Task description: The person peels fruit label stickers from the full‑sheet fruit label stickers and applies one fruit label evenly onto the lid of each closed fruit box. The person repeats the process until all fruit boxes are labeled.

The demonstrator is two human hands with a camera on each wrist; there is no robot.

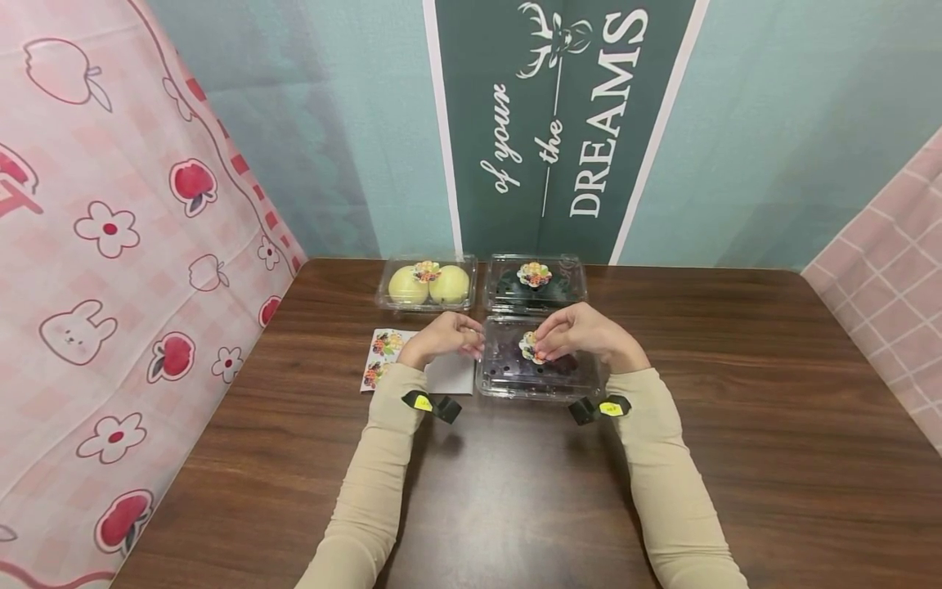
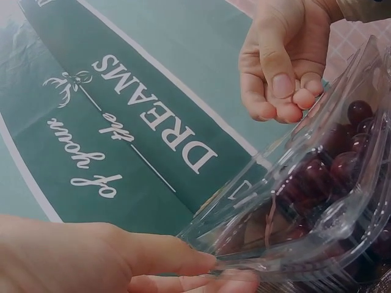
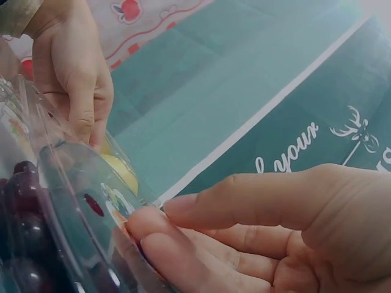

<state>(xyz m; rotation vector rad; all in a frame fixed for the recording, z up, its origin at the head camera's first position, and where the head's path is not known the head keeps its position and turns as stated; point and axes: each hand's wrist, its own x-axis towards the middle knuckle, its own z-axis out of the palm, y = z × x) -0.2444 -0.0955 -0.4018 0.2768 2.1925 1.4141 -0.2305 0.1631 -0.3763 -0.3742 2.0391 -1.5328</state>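
A clear plastic clamshell box [image 1: 508,378] of dark red grapes [image 2: 314,177] sits lidded on the table. My left hand [image 1: 449,334] pinches its left edge, thumb [image 2: 177,255] above the rim and fingers below. On the lid lies a scalloped fruit sticker [image 1: 527,347], partly covered by my right hand [image 1: 577,331]. The right fingertips [image 3: 146,221] touch the sticker with the fingers softly bent. Beside the left hand lies a white sticker sheet [image 1: 450,375] with printed fruit stickers [image 1: 386,342], part of it under the wrist.
Behind stand two more clear boxes with fruit stickers: one with two pale yellow round fruits [image 1: 449,285], one with dark contents [image 1: 559,288]. The brown wooden table [image 1: 743,393] meets a green-blue curtain [image 1: 780,147] at the back and a pink patterned cloth [image 1: 132,286] at left.
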